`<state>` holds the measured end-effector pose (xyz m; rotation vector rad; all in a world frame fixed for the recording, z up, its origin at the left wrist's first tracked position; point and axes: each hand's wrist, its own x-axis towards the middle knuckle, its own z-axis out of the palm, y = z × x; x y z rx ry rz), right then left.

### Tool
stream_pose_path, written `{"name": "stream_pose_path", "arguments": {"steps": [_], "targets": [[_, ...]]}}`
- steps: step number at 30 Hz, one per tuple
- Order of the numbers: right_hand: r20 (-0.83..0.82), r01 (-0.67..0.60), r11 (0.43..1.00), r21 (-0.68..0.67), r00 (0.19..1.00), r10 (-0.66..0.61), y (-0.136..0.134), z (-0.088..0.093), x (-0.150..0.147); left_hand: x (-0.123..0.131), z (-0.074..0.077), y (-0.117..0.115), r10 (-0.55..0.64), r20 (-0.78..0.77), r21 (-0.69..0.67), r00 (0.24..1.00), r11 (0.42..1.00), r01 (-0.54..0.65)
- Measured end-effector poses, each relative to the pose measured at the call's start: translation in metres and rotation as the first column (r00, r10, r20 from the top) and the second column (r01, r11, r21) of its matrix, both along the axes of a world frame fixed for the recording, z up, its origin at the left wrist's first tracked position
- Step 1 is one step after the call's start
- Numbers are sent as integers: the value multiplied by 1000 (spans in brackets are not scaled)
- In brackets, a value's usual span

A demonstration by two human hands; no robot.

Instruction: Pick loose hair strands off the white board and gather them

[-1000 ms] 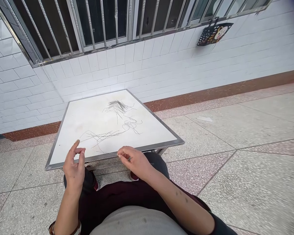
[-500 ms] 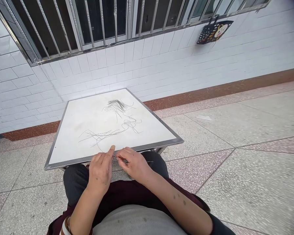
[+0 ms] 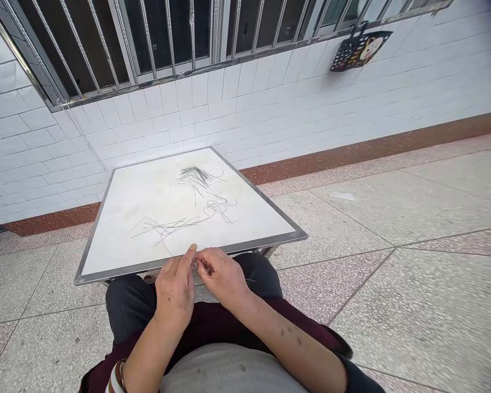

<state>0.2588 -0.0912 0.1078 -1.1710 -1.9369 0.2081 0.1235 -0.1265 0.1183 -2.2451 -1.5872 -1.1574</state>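
Note:
My left hand point(image 3: 175, 286) is closed in a pinch at the near edge of the white table, thumb and forefinger pressed together. Touching or almost touching it, my right hand point(image 3: 223, 275) is also closed, its fingertips pinched. A thin pale strand point(image 3: 250, 280) shows faintly beyond the right hand, over the dark trouser leg; the part between my fingers is too fine and too covered to make out. Ahead on the tabletop lie loose, curly dark wire-like strands point(image 3: 216, 207), others spread toward the left point(image 3: 163, 225), and a denser bundle of dark strands point(image 3: 194, 174) farther back.
The white table point(image 3: 123, 196) has a grey metal rim and stands against a white tiled wall point(image 3: 253, 109). Above are barred windows point(image 3: 167, 38). A dotted black bag point(image 3: 360, 50) hangs from the bars at right. A paper scrap point(image 3: 342, 196) lies on the speckled floor.
Both hands have shifted slightly right and come closer together at the fingertips. The strands on the table lie as before.

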Motion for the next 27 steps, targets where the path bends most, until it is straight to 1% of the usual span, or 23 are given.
{"name": "stream_pose_path", "arguments": {"steps": [4,8,14,16,18,21,24,27], "targets": [[-37,21,1000,-7,999,-22,0,-2,-4,2,-2,1,6,45,9,999,1000,-7],[-60,17,1000,-20,998,-18,0,-4,-5,2,-3,0,0,97,-29,995,1000,3],[-141,17,996,-84,990,-29,4,-5,-5,5,-4,-1,-17,87,-3,996,1000,17],[-184,-34,992,-121,983,11,4,-4,-6,2,-5,1,-17,106,-16,994,1000,18],[-243,-127,979,-157,966,86,3,-5,-7,-4,-5,3,-13,136,-40,991,999,18],[-355,-276,934,-228,916,184,1,-7,-9,-13,-5,5,-10,172,-61,985,998,21],[-455,-379,871,-314,865,212,-1,-11,-10,-18,-4,6,8,195,-81,981,997,8],[-486,-411,844,-346,847,213,-1,-13,-11,-18,0,5,13,228,-117,974,993,14]]}}
